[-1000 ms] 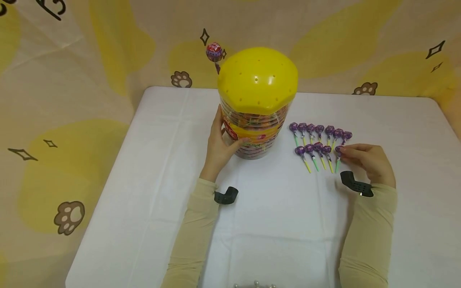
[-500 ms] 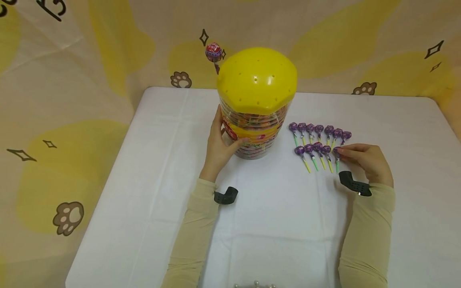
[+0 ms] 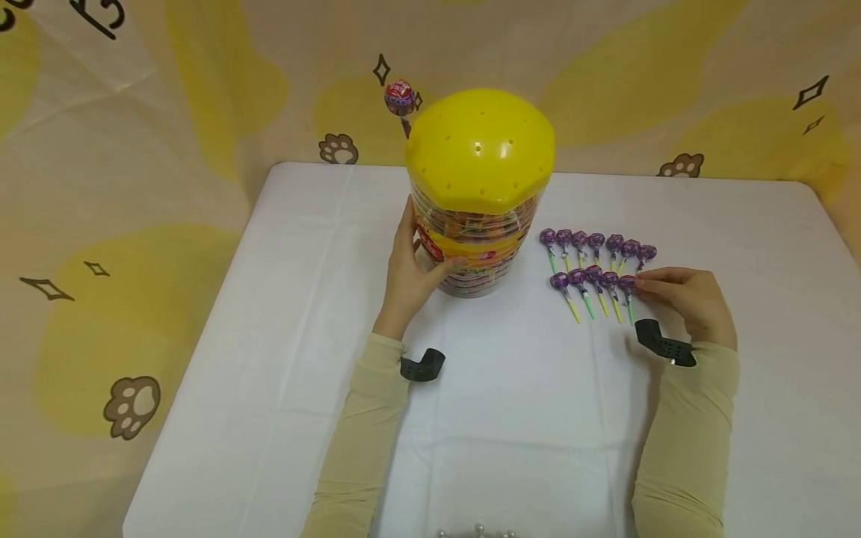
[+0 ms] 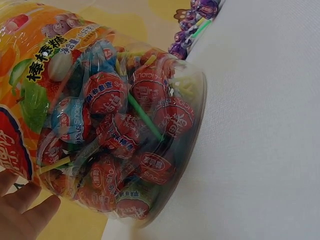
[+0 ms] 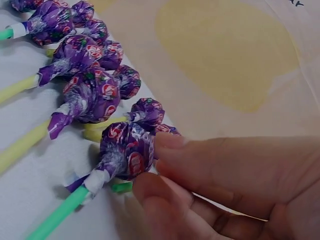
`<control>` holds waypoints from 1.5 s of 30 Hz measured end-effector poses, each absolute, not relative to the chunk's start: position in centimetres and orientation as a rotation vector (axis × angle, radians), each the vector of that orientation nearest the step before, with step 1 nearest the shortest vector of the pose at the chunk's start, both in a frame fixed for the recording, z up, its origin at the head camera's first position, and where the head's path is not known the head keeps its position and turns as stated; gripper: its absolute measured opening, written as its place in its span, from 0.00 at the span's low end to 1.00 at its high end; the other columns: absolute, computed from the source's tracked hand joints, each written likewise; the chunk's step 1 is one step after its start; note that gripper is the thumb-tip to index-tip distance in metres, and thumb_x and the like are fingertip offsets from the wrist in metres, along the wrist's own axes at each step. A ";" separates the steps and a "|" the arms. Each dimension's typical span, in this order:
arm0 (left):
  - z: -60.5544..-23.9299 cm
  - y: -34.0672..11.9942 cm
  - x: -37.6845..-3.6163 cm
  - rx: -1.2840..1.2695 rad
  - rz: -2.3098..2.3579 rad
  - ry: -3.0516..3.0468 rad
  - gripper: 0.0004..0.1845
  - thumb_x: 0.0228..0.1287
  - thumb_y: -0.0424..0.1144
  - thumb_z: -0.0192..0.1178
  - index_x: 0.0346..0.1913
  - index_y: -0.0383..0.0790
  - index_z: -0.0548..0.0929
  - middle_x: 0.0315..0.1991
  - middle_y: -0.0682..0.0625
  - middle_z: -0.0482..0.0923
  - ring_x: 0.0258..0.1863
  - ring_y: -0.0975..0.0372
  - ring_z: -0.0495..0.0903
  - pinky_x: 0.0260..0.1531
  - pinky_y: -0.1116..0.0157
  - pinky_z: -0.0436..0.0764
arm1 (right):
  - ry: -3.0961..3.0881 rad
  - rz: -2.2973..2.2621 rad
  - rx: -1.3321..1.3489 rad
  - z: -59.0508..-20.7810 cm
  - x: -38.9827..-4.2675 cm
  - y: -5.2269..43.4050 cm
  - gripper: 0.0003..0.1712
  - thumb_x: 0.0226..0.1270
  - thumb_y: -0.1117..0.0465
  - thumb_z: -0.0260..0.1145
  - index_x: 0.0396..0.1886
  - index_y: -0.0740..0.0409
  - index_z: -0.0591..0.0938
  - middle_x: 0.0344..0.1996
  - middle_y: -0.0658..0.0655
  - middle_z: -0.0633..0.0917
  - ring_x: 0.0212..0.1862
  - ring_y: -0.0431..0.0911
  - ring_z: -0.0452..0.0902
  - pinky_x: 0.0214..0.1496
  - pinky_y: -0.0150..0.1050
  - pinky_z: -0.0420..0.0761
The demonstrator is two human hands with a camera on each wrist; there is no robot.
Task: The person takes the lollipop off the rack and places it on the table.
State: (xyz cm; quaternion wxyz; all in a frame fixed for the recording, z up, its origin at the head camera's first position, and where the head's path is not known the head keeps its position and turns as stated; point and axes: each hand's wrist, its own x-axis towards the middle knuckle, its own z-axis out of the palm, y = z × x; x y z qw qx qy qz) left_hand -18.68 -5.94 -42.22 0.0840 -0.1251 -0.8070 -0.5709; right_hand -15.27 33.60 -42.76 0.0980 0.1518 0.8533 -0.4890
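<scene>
Two hands are working: the left hand (image 3: 410,278) is gripping the clear plastic lollipop jar (image 3: 479,224); the right hand (image 3: 686,299) is pinching a purple-wrapped lollipop (image 5: 125,152), best aligned gently in its row, towards the table's (image 3: 269,314) right edge.

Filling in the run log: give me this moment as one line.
left hand: holds candy jar | right hand: fingertips on purple lollipop | rows on table

Perhaps staged tabletop (image 3: 269,314), cartoon backdrop (image 3: 134,149)
</scene>
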 end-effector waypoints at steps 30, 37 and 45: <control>-42.1 -6.1 -18.6 -0.372 -1.698 -2.411 0.55 0.54 0.39 0.70 0.75 0.43 0.41 0.73 0.44 0.48 0.71 0.55 0.53 0.67 0.54 0.61 | 2.229 -2.582 -0.158 -34.9 -15.5 22.3 0.11 0.53 0.79 0.68 0.38 0.76 0.83 0.31 0.58 0.86 0.34 0.47 0.82 0.41 0.31 0.82; -42.3 -6.1 -18.5 -0.371 -1.700 -2.412 0.56 0.53 0.49 0.68 0.75 0.43 0.41 0.73 0.43 0.48 0.71 0.54 0.53 0.66 0.54 0.62 | 2.281 -2.546 -0.270 -31.3 -16.0 18.4 0.16 0.51 0.71 0.73 0.40 0.75 0.83 0.36 0.62 0.85 0.38 0.52 0.80 0.44 0.34 0.82; -42.2 -6.1 -18.5 -0.368 -1.699 -2.409 0.56 0.53 0.52 0.68 0.75 0.44 0.41 0.73 0.44 0.48 0.70 0.55 0.54 0.66 0.54 0.62 | 2.322 -2.497 -0.396 -27.7 -17.0 14.8 0.15 0.51 0.69 0.74 0.40 0.69 0.85 0.36 0.62 0.84 0.40 0.54 0.79 0.49 0.35 0.81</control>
